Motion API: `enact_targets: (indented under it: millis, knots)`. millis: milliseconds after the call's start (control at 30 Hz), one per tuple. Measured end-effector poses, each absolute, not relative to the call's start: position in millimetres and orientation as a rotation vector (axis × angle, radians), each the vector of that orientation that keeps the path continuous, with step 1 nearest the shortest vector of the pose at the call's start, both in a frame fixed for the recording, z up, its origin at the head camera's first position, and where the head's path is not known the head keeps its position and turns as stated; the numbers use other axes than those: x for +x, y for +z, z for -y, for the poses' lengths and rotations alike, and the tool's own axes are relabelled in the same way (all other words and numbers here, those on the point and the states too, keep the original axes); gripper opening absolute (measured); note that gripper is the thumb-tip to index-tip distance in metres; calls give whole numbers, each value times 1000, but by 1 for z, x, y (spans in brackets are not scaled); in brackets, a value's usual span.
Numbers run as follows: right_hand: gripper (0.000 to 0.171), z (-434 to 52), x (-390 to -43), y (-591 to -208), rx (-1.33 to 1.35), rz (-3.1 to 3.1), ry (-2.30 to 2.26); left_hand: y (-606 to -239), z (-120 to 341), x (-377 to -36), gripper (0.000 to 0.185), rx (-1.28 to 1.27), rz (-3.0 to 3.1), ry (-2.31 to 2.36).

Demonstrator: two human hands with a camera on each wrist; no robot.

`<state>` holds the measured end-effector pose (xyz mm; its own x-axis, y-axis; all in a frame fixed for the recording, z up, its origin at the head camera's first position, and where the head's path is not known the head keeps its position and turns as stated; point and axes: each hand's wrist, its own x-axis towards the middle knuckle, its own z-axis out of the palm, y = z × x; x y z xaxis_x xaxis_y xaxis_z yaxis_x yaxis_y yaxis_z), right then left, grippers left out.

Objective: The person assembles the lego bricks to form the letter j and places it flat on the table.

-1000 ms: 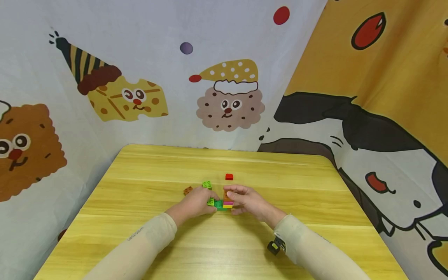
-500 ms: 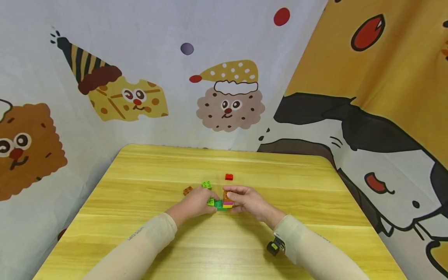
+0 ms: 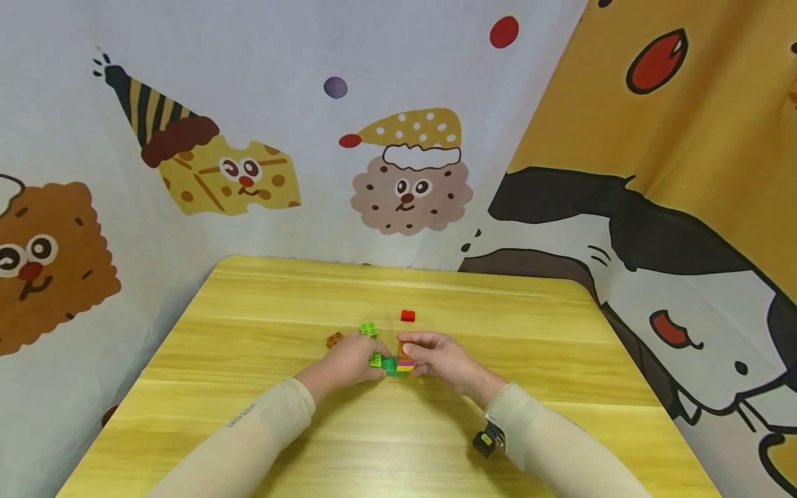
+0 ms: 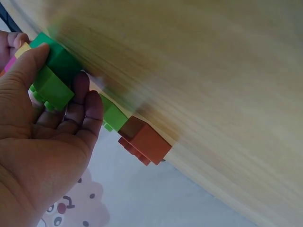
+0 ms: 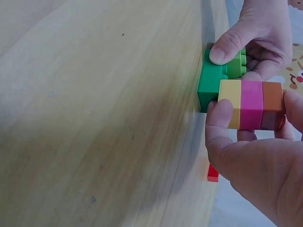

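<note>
Chunky studded plastic bricks on a smooth wooden worktop (image 3: 560,332). Left hand (image 3: 349,361) pinching the green block (image 5: 210,78) with curled fingers (image 5: 226,46). Right hand (image 3: 438,356) gripping the yellow-pink-orange stack (image 5: 251,105).

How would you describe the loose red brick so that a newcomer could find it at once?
Start at the wooden table, then find the two hands meeting at its middle. Just beyond the right hand lies the red brick, alone and untouched, the only red piece.

wooden table (image 3: 249,429) | red brick (image 3: 407,316) (loose) | brown brick (image 3: 334,339) | light-green brick (image 3: 368,329)
</note>
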<state>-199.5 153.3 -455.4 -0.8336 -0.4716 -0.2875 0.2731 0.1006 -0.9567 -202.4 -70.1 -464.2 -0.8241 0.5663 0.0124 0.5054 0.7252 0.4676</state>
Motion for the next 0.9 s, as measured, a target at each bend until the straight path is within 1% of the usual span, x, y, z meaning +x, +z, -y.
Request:
enact_targets:
  millis: [267, 733, 900]
  knots:
    - [52, -154, -199, -455, -206, -1834, -1789, -464, 69, -203, 29, 873, -2792, 714]
    - [50, -154, -200, -458, -176, -1829, -1766, -470, 70, -201, 28, 860, -2788, 716]
    - [53, -154, -201, -457, -189, -1874, -1743, -467, 70, -203, 27, 861, -2801, 726]
